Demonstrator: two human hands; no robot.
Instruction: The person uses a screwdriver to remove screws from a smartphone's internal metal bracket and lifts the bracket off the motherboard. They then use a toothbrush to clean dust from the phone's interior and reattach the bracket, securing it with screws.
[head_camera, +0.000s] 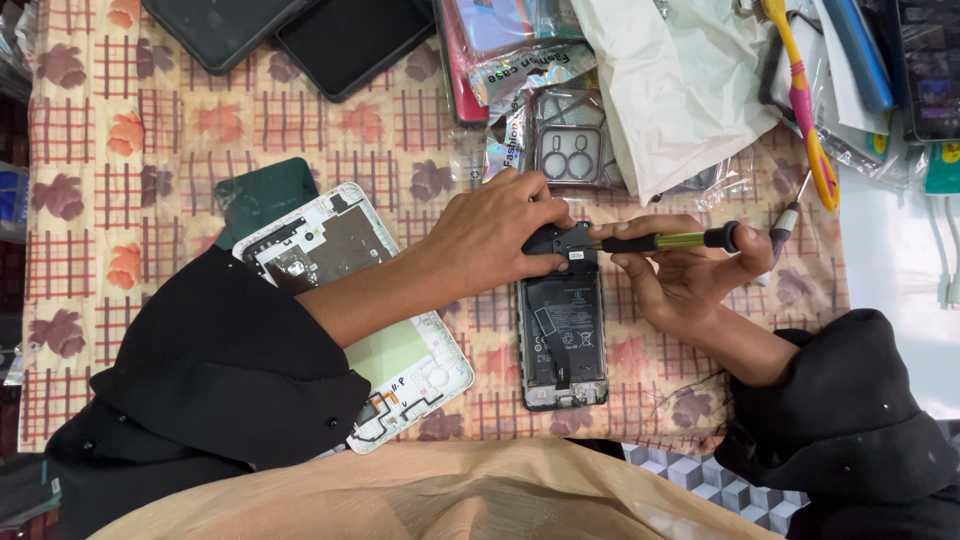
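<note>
The person is working on an open phone (561, 335) lying near the table's (200, 130) front edge. The left hand (495, 235) is pressing down on its black top cover (556, 238). The right hand (690, 275) is gripping a small screwdriver (665, 240), tip at the cover. It looks like screw work, needing a steady, gentle turn.
</note>
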